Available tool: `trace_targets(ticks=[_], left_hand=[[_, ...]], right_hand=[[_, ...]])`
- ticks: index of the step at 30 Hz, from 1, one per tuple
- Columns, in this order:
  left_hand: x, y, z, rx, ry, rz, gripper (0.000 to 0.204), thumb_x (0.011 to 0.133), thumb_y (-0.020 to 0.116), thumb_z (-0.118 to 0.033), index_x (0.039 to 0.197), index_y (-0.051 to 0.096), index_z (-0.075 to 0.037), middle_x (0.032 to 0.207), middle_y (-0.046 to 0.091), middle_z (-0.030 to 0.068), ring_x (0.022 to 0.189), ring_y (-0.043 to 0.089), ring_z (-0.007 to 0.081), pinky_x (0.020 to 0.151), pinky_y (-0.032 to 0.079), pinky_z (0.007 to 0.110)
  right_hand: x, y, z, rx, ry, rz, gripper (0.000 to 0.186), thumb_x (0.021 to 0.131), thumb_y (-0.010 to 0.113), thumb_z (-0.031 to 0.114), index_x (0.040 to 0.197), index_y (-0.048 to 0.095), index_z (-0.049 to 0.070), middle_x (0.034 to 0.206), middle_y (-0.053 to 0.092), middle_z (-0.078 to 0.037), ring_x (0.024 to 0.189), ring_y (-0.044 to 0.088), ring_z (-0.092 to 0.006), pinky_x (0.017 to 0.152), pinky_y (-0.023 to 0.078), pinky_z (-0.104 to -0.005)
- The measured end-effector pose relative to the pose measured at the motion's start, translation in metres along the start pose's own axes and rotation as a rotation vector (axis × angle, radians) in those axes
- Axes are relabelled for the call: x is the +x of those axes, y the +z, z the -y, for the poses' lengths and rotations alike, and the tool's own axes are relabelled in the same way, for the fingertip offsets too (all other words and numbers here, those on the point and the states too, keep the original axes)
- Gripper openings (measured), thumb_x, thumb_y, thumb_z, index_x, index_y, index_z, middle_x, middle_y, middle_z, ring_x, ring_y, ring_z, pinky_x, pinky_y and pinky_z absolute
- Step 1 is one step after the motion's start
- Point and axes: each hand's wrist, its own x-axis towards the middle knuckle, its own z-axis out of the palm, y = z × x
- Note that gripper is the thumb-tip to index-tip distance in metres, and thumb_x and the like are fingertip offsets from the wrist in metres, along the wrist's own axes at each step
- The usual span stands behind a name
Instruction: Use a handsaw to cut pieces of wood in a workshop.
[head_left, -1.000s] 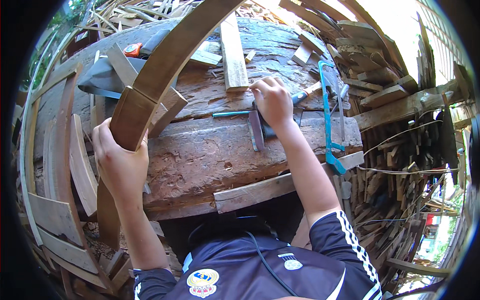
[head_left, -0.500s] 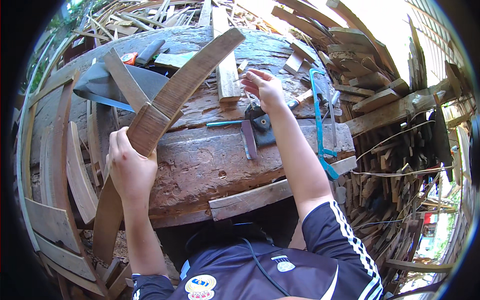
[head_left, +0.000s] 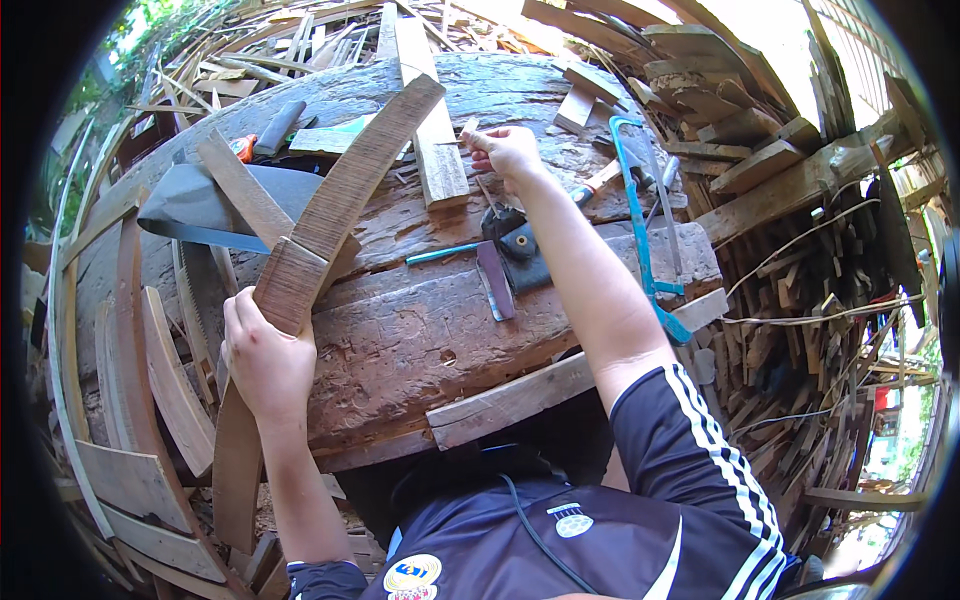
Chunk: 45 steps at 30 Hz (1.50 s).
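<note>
The left grip (head_left: pixel 268 352) is clamped around a curved wooden piece (head_left: pixel 350 170), fingers over its outer edge and thumb on the inner side. The wood rises from that grip and leans to the right, with a joint line across it just above the fingers. A wooden band also shows beneath the grip; whether it belongs to the same piece is hard to tell.

The right grip (head_left: pixel 510 155) is raised to the right of the wood's upper end, its fingers curled. A small pale block (head_left: pixel 470 127) is at its fingertips, but whether they pinch it cannot be told.

Just left of the right grip lies a pale plank (head_left: pixel 430 140). Below it are a dark object with a round stud (head_left: pixel 525 250), a purple-brown strip (head_left: pixel 494 280) and a thin teal stick (head_left: pixel 440 254). To its right stands a teal hacksaw (head_left: pixel 636 220).

Above the left grip, a wooden slat (head_left: pixel 245 190) crosses a grey sheet-like thing (head_left: pixel 185 205); beyond them sits an orange item (head_left: pixel 242 148). Beneath all this is a rough timber desk (head_left: pixel 400 365). Farthest out, scrap wood (head_left: pixel 790 390) is heaped right of both grips.
</note>
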Motion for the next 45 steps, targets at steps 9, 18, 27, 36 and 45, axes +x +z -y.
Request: trace_targets(ticks=[9,18,27,36,45], left_hand=[[0.0,0.0,0.002,0.002,0.012,-0.008,0.053,0.081,0.081,-0.021,0.122,0.055,0.001,0.116,0.06,0.0188,0.109,0.062,0.0423,0.092,0.05,0.05],[0.001,0.001,0.003,-0.007,0.032,-0.015,0.051,0.081,0.08,-0.021,0.119,0.055,0.0,0.114,0.06,0.0189,0.108,0.062,0.043,0.092,0.05,0.05],[0.002,0.002,0.003,-0.004,0.044,-0.037,0.05,0.081,0.081,-0.021,0.118,0.055,0.0,0.114,0.06,0.0187,0.107,0.062,0.0427,0.091,0.05,0.05],[-0.003,0.002,0.0,0.027,0.02,-0.032,0.053,0.076,0.08,-0.017,0.12,0.053,-0.001,0.114,0.058,0.0164,0.111,0.061,0.0387,0.094,0.049,0.049],[-0.001,0.004,0.002,0.019,0.009,-0.022,0.052,0.078,0.08,-0.018,0.119,0.054,-0.001,0.114,0.059,0.0167,0.111,0.061,0.0396,0.095,0.049,0.049]], right_hand=[[-0.014,-0.023,0.009,-0.192,0.019,0.164,0.037,0.083,0.088,0.029,0.086,0.072,-0.004,0.078,0.07,-0.008,0.066,0.066,-0.0137,0.06,0.06,-0.0276],[-0.034,-0.039,0.005,-0.224,0.066,0.282,0.033,0.084,0.087,0.028,0.087,0.072,-0.001,0.076,0.068,-0.006,0.065,0.065,-0.0117,0.06,0.059,-0.0252],[-0.06,-0.067,0.024,-0.475,0.03,0.348,0.03,0.092,0.078,0.03,0.095,0.077,0.0,0.074,0.07,-0.005,0.06,0.062,-0.0092,0.053,0.053,-0.025],[-0.076,0.002,0.032,-1.03,-0.56,-0.015,0.048,0.094,0.066,0.043,0.124,0.067,0.005,0.112,0.068,-0.023,0.108,0.065,-0.037,0.094,0.054,-0.0447],[-0.142,0.046,0.024,-1.147,-0.521,-0.12,0.073,0.088,0.073,0.043,0.144,0.046,0.005,0.131,0.058,-0.02,0.124,0.054,-0.0383,0.103,0.044,-0.0519]])
